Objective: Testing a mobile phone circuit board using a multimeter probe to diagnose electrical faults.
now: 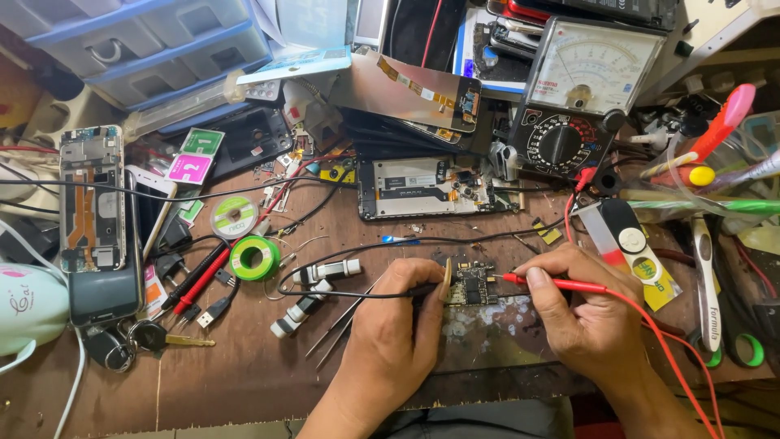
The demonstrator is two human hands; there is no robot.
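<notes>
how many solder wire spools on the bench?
2. A white-labelled spool lies flat left of centre; a green spool sits just below and right of it, near the red and black probe leads. Clutter could hide others.

surface: worn brown wooden workbench (pixel 244 366), scuffed and pale-stained near the front edge | back left: blue-and-grey plastic drawer unit (pixel 154 49) (translucent drawer fronts) | back right: pale shelf edge (pixel 715 32) | light: even and bright, soft shadows | walls, floor, windows: out of view
</notes>
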